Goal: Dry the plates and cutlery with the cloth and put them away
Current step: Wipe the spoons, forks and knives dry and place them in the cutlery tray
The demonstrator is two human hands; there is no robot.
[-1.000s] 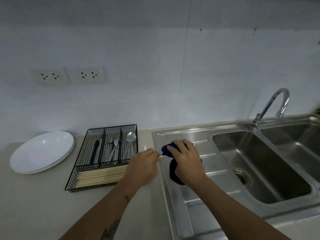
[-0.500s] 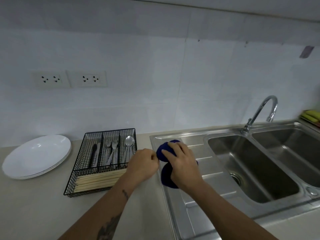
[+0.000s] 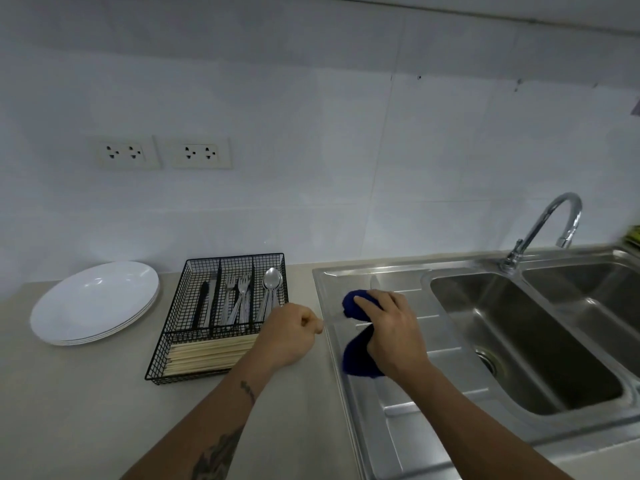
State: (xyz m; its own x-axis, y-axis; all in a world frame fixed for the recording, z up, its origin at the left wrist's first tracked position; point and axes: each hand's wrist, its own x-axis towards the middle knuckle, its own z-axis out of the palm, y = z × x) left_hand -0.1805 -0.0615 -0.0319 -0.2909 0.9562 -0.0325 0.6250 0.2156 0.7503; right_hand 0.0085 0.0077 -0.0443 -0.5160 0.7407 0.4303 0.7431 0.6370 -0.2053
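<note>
While gripping cloth [image 3: 360, 355], hands [image 3: 391, 332] apart

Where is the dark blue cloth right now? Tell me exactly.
In the head view, the dark blue cloth is gripped in the right hand over the steel sink's ribbed draining board, right of the black wire cutlery tray.

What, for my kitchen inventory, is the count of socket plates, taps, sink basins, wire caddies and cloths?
Socket plates: 2
Tap: 1
Sink basins: 2
Wire caddy: 1
Blue cloth: 1
Total: 7
</note>
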